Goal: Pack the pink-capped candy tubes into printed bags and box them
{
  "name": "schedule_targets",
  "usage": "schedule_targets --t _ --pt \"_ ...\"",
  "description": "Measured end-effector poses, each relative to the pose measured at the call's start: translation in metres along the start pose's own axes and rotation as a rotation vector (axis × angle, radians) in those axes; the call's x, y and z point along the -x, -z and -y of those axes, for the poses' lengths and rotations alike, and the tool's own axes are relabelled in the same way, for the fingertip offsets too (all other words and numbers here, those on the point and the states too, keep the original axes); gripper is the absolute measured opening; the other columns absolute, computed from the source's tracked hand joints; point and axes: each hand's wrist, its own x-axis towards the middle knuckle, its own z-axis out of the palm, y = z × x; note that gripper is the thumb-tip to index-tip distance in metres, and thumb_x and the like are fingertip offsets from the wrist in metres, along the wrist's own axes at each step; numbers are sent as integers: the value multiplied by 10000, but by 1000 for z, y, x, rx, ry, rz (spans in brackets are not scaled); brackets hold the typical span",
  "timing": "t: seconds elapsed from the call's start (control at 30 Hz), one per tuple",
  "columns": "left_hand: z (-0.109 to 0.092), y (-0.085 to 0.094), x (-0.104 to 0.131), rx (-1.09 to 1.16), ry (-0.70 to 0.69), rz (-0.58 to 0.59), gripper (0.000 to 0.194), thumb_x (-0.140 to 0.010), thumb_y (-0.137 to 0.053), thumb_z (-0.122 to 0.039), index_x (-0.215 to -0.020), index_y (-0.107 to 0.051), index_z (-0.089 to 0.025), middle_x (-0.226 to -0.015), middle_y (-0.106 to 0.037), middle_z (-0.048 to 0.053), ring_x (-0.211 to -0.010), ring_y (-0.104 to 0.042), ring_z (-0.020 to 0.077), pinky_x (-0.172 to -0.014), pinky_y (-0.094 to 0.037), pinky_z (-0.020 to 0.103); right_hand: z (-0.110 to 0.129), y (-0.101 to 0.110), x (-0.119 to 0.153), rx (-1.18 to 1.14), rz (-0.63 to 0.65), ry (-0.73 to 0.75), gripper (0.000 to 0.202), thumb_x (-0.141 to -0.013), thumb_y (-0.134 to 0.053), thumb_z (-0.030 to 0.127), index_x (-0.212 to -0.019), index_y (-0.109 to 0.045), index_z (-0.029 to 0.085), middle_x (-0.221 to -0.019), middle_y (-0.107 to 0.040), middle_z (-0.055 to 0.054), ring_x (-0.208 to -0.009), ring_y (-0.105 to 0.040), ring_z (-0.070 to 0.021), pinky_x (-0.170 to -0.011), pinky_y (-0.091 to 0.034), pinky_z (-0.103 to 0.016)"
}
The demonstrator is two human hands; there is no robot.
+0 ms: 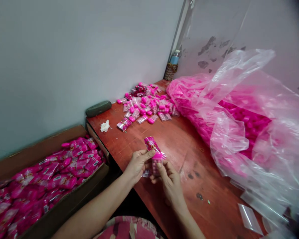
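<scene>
My left hand [139,164] pinches a printed pink wrapper [151,143] and the top of a small clear container with a pink cap [158,156], over the near edge of the red-brown table [189,149]. The container's clear body shows small pink balls inside. My right hand [169,177] holds that body from the right, thumb on its front. Some clear film shows beneath my left fingers. Farther back lies a pile of similar pink-capped containers [146,106], with one printed packet [124,124] at its front.
On the right, a large clear bag [196,103] holds many pink pieces. A cardboard box [94,176] of pink packets stands at left. A green case [98,108], white scrap [105,126], bottle [174,57] and clear sleeve [249,219] are also visible.
</scene>
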Motion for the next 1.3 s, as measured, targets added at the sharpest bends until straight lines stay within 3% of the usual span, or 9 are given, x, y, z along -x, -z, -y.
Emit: schedule_targets --t 0.3,0.47,0.7,0.87,0.93,1.1,1.3 --pt "-11 1 -1 -177 31 66 242 -632 -698 -317 -638 -618 -88 -526 -594 41 -429 -536 123 -455 -442 248 -2 4 -1 -104 105 -36 244 -796 -528 419 -811 -524 175 -647 -571 13 -482 -555 -108 -402 -449 -203" --pt "-9 0 0 -246 -42 40 227 -628 -702 -299 -627 -632 -83 -556 -621 62 -472 -564 135 -494 -450 245 -3 5 0 67 -2 63 208 -763 -585 381 -854 -542 199 -668 -575 22 -520 -551 -108 -486 -490 -225" --pt "-6 2 3 -208 46 115 272 -652 -674 -349 -624 -617 -85 -510 -582 50 -421 -540 131 -431 -423 237 -5 6 -4 -116 94 -58 251 -783 -544 416 -764 -520 167 -582 -549 26 -389 -500 -79 -352 -402 -178" --pt "0 4 2 -168 -24 -12 250 -628 -703 -311 -689 -640 -77 -576 -615 58 -484 -564 132 -501 -445 242 -6 6 -3 168 -33 93 226 -749 -598 386 -858 -563 191 -606 -569 33 -492 -547 -105 -444 -462 -203" --pt "2 4 2 -157 -33 -32 258 -627 -702 -328 -667 -630 -84 -550 -603 46 -466 -552 124 -486 -433 235 -6 7 -4 137 7 63 229 -755 -586 400 -842 -562 189 -577 -569 36 -465 -542 -104 -427 -456 -203" --pt "0 8 4 -178 65 96 287 -655 -674 -356 -626 -615 -77 -531 -599 66 -455 -551 135 -464 -413 235 -7 8 -7 -119 108 -98 281 -766 -561 436 -748 -532 157 -557 -570 19 -366 -497 -74 -323 -372 -156" --pt "1 11 2 -150 -37 -53 264 -619 -711 -331 -631 -603 -90 -578 -617 55 -504 -567 132 -539 -445 250 -9 3 -6 161 -1 67 244 -738 -602 401 -881 -578 204 -599 -587 18 -491 -554 -121 -432 -474 -215"
